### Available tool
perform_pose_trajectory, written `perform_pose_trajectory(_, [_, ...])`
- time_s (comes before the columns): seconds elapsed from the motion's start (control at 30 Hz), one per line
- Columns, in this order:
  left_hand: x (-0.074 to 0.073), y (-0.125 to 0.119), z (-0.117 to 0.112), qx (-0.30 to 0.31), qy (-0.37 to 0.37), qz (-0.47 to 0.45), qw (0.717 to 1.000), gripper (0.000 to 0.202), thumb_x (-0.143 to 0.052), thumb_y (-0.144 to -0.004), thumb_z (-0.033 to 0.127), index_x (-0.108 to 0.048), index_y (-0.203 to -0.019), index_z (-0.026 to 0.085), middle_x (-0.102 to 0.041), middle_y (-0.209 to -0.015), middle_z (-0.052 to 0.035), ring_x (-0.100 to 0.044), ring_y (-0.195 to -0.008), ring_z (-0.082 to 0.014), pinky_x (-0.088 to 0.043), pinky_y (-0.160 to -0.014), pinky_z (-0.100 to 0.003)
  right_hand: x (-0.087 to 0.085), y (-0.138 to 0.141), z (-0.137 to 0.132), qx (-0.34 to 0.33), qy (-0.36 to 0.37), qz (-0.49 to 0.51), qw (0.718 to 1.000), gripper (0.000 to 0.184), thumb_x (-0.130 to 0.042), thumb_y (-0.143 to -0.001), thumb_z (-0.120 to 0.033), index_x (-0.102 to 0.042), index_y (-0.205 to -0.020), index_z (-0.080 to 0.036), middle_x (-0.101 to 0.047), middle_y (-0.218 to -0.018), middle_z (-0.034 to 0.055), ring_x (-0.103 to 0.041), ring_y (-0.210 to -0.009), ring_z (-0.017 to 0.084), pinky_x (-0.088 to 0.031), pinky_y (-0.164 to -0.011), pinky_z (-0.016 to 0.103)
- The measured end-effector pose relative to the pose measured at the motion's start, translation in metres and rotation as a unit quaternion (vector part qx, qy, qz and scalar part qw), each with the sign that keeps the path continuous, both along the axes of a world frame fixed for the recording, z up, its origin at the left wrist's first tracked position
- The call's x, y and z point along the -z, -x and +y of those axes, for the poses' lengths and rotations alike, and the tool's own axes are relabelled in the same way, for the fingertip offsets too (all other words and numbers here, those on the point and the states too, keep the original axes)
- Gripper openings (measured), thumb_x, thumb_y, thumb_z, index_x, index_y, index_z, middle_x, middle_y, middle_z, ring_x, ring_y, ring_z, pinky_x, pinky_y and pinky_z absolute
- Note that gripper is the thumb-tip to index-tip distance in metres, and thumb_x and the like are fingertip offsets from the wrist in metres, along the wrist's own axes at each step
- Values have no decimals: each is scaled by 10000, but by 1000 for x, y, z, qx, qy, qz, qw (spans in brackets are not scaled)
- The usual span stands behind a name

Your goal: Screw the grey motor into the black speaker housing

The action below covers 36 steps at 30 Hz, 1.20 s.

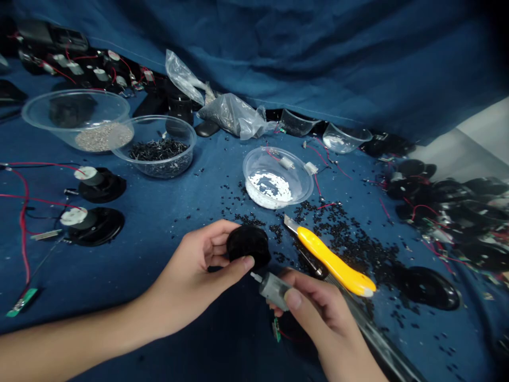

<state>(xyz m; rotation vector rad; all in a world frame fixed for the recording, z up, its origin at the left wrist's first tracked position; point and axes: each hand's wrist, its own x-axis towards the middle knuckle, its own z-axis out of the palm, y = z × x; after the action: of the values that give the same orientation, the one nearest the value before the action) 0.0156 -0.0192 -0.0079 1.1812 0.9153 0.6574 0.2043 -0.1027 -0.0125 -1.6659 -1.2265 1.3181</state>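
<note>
While the black disc (248, 245) is pinched between thumb and fingers of the left hand (191, 276) above the cloth (167, 212), a small motor (274, 291) is gripped in the right hand (318, 313), shaft aimed toward the disc, apparently for alignment.

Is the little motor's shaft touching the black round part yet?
Apart. The head view shows blue cloth between the motor shaft tip and the black round part.

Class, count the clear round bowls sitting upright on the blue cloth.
3: one with grey grains far left, one with black bits beside it, one with white bits at centre. Tipped ones lie behind.
</note>
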Motion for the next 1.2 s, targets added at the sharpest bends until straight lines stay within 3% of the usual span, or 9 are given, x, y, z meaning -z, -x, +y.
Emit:
perform_pose_trajectory(0.33, [1, -2, -2, 11, -4, 6, 1000, 166, -652, -868, 231, -582, -1018, 212, -690, -964, 17, -639, -911, -126, -495, -778, -196, 2, 6, -3, 23, -22, 3, 999, 419, -601, -843, -605, -625, -769, -193, -592, -819, 48, -523, -675, 176, -436, -604, 270])
perform_pose_trajectory(0.63, [2, 0, 0, 16, 11, -34, 999, 188, -683, -861, 237, -585, -1018, 207, -704, -946, 26, -656, -900, -110, -501, -766, -163, -5, 2, 6, 59, 11, 44, 997, 447, -570, -862, -621, -656, -764, -194, -595, -691, 31, -536, -643, 158, -421, -487, 204])
perform_pose_trajectory(0.97, [0, 1, -6, 56, -43, -24, 997, 187, -605, -928, 235, -586, -1113, 254, -718, -1067, 38, -677, -1002, -109, -519, -854, -152, -8, 5, 10, 66, 16, 44, 997, 521, -511, -886, -643, -665, -717, -175, -591, -659, 31, -546, -638, 148, -420, -522, 203])
perform_pose_trajectory(1.2, [-3, -1, -8, 57, -71, -12, 996, 225, -572, -940, 183, -662, -1119, 285, -730, -1016, 59, -692, -913, -96, -530, -826, -143, -8, 8, 11, 82, 20, 38, 996, 570, -500, -879, -665, -677, -684, -159, -598, -624, 47, -528, -568, 143, -395, -450, 205])
